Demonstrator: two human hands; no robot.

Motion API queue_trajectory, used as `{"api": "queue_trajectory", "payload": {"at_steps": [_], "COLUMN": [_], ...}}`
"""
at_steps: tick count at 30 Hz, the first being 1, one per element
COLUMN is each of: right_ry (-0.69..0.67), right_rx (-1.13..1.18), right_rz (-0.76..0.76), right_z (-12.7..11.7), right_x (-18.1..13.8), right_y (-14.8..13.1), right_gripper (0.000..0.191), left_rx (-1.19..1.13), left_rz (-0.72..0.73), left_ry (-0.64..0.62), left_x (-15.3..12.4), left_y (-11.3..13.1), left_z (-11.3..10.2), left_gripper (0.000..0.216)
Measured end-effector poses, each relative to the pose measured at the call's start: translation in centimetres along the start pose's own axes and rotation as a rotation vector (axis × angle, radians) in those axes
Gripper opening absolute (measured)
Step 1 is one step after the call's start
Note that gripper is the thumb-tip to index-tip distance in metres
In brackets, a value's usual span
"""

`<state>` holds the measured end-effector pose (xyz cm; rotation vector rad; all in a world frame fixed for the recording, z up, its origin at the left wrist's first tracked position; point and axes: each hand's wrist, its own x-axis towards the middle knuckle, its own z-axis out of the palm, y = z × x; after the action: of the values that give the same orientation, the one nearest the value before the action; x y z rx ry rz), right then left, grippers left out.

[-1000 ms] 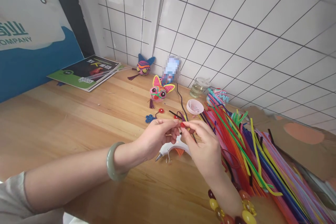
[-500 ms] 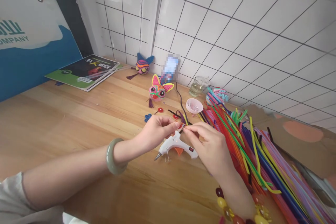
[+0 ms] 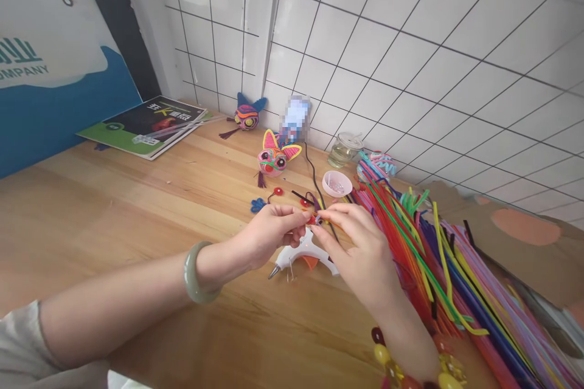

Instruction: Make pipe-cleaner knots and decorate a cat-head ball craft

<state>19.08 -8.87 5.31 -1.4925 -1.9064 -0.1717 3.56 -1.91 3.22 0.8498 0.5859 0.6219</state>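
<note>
My left hand (image 3: 270, 237) and my right hand (image 3: 360, 252) meet fingertip to fingertip above the wooden table (image 3: 137, 206). Both pinch a small red pipe-cleaner piece (image 3: 312, 219) between them. A green bangle circles my left wrist and a bead bracelet my right. Right under the hands lies a white glue gun (image 3: 301, 255), its nozzle pointing left. A big heap of coloured pipe cleaners (image 3: 438, 267) spreads just right of my right hand.
Two pipe-cleaner animal heads, a pink one (image 3: 274, 158) and a blue-eared one (image 3: 247, 115), stand near the tiled wall. A pink bowl (image 3: 336, 183), a glass jar (image 3: 344, 150), small red and blue bits (image 3: 260, 203), a magazine (image 3: 146, 124) and cardboard (image 3: 515, 231) lie around.
The hands stay pinched together on the small red piece, the fingertips shifting slightly. The view has moved a little; the glue gun lies where it was.
</note>
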Motion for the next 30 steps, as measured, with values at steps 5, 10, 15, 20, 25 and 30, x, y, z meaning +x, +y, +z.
{"api": "queue_trajectory", "payload": {"at_steps": [5,10,15,20,25,30], "right_ry": [0.017,0.032,0.019,-0.009,-0.048,-0.023], "right_rx": [-0.112,-0.236,-0.304,-0.200,-0.108,-0.097], "right_rz": [-0.095,-0.179,-0.185,-0.167,-0.149,-0.171], "right_z": [0.4,0.2,0.6,0.1,-0.2,0.2], "right_x": [-0.2,-0.1,-0.3,-0.2,-0.1,-0.1], "right_y": [-0.6,-1.5,-2.2,-0.6,0.6,0.5], "right_gripper": [0.010,0.011,0.013,0.011,0.015,0.014], "left_rx": [-0.035,-0.051,0.062,0.072,0.011,0.089], "left_rz": [-0.017,-0.021,0.079,0.086,0.044,0.083], "left_ry": [0.000,0.041,0.091,-0.009,-0.075,-0.040], "left_x": [-0.2,-0.3,-0.5,-0.5,-0.4,-0.2], "left_y": [0.2,0.0,-0.4,-0.1,0.3,0.0], "left_z": [0.2,0.4,0.5,0.4,0.1,0.0], "left_gripper": [0.027,0.026,0.031,0.031,0.032,0.026]}}
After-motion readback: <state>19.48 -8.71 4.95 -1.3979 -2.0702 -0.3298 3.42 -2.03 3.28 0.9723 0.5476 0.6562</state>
